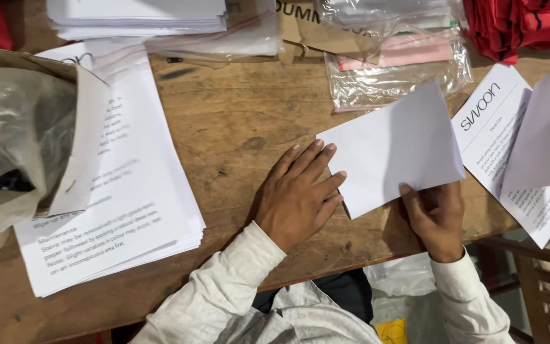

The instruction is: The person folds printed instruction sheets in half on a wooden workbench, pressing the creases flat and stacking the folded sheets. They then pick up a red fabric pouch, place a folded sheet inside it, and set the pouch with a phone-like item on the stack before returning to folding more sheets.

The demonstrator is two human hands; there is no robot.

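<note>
The wooden table fills the view, worn and scuffed, and on its left side sits a thick stack of printed sheets, fanned a little at the edges. Top right, clear plastic bags lie crumpled over something pink, with red fabric bunched in the corner beyond them.

Now the centre of things: a folded white sheet lies flat on the table right of middle, tilted so one corner points up and away. It looks plain and blank on the upper face, crisp at the fold, with no creases showing elsewhere. I judge it light and thin (a breath could shift it), limp if lifted by one corner, and easy to crumple, so the edges and the fold are the places to pinch it.

The left hand rests flat with fingers straight and spread slightly, fingertips pressing the sheet's left edge, gripping nothing. The right hand pins the sheet's lower edge, the thumb on top of the paper and the fingers curled beneath or behind it; that reads as a light pinch.
</note>
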